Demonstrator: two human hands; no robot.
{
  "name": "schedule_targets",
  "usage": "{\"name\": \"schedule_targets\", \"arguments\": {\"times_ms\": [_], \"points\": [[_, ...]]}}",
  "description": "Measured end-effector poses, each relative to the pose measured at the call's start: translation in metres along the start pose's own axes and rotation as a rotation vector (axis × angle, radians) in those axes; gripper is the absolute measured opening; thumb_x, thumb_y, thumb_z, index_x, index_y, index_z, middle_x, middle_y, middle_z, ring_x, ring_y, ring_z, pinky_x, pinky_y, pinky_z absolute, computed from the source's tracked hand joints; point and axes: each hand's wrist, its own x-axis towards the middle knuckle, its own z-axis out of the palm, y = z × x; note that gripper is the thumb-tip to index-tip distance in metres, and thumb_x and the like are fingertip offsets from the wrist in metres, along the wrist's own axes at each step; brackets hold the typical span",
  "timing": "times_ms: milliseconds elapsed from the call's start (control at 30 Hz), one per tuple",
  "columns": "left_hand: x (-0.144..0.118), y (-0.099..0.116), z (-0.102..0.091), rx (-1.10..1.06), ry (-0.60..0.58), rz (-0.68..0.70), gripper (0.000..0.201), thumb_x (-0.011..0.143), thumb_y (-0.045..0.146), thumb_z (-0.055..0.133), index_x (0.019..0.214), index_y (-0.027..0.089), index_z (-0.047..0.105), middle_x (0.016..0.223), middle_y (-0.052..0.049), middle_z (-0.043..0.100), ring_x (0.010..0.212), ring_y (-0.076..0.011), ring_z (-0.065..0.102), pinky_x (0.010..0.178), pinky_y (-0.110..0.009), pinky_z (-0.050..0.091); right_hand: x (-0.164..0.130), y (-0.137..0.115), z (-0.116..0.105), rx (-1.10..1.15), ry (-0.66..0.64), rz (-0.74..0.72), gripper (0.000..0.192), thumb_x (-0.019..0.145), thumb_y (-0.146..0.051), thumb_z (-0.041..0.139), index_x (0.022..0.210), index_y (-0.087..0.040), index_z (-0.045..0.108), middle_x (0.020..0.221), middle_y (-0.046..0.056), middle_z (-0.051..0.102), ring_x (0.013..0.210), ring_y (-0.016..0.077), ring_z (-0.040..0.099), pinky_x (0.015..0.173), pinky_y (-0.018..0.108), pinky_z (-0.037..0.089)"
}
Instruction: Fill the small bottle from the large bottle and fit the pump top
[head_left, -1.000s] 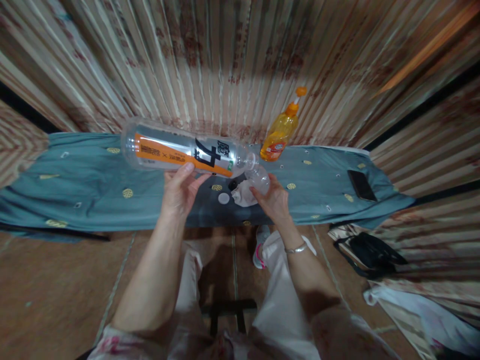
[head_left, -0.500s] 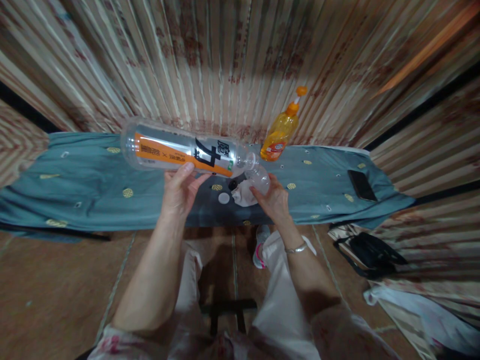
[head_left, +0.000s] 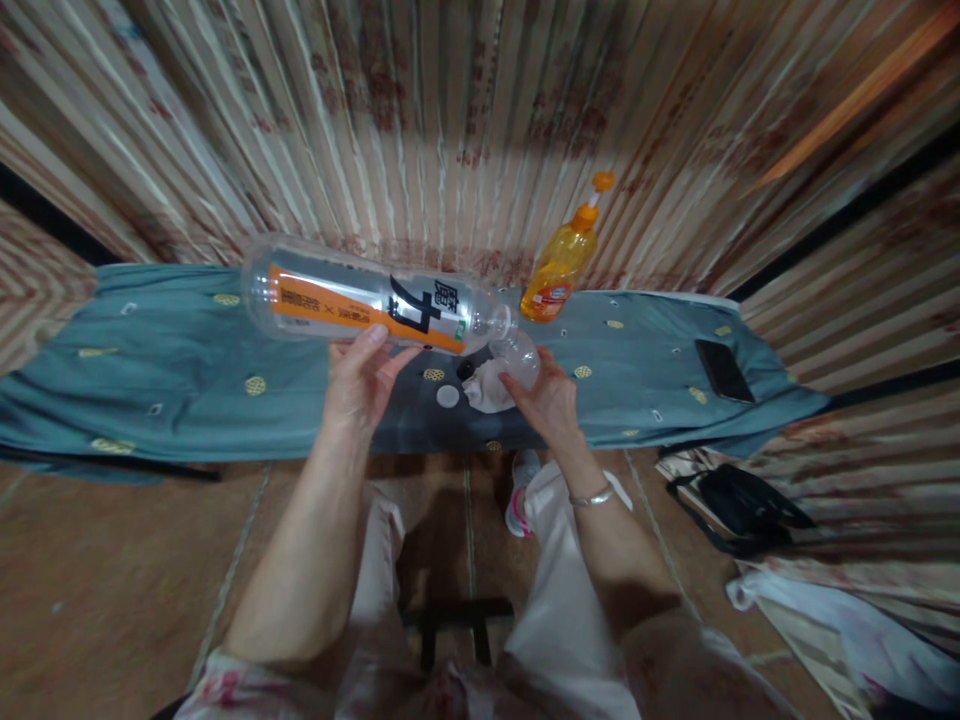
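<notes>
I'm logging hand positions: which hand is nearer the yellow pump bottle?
Right. The right hand is on the near side of the pump bottle, holding a small clear container; the left hand is farther off, left of it, holding the large bottle.

The left sleeve is pale and loose, printed with blotchy pink marks, and ends near the elbow. The right sleeve is also pale, dim in shadow, its pattern too blurred to make out. A shiny silver-coloured bracelet, a slim rounded band, circles the wrist below the right hand. The trousers are plain, off-white and loosely cut. One shoe shows, greyish with bright pink trim.
</notes>
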Motion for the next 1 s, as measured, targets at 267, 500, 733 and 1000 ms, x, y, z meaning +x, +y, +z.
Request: {"name": "schedule_targets", "arguments": {"times_ms": [267,500,733,1000], "points": [[0.0009,-0.0006,-0.0021,-0.017,-0.005,-0.011,0.043,0.055,0.038,0.094,0.082,0.022,0.064,0.086,-0.004,0.072,0.091,-0.0276,0.073,0.084,-0.046,0.064,-0.0003,0.0024,0.0027,0.003,0.024,-0.019,0.065,0.087,-0.056,0.065,0.131,-0.009,0.056,0.114,0.024,0.076,0.103,0.0339,0.074,0.085,0.042,0.058],[0.0006,0.0006,-0.0003,-0.025,-0.012,-0.017,0.043,0.054,0.038,0.095,0.08,0.021,0.065,0.086,-0.004,0.071,0.088,-0.0258,0.072,0.082,-0.045,0.065,-0.0001,-0.0012,0.0002,-0.002,0.017,-0.005,0.062,0.085,-0.051,0.068,0.129,-0.009,0.057,0.114,0.024,0.075,0.102,0.0342,0.074,0.086,0.042,0.057],[0.0006,0.0005,-0.0001,-0.01,-0.003,-0.016,0.041,0.054,0.038,0.093,0.081,0.022,0.067,0.085,-0.003,0.072,0.093,-0.0273,0.072,0.085,-0.046,0.064,-0.0002,-0.0003,0.0006,0.003,0.013,-0.005,0.064,0.087,-0.054,0.066,0.13,-0.008,0.056,0.114,0.024,0.076,0.102,0.0346,0.074,0.086,0.042,0.057],[0.0013,-0.0011,0.0003,-0.087,-0.015,-0.02,0.042,0.051,0.035,0.098,0.077,0.019,0.069,0.082,-0.001,0.074,0.082,-0.0216,0.072,0.083,-0.043,0.065,-0.0004,0.0015,0.0025,0.002,0.021,-0.006,0.065,0.088,-0.055,0.065,0.131,-0.008,0.056,0.116,0.024,0.075,0.103,0.0336,0.074,0.086,0.041,0.057]]}}
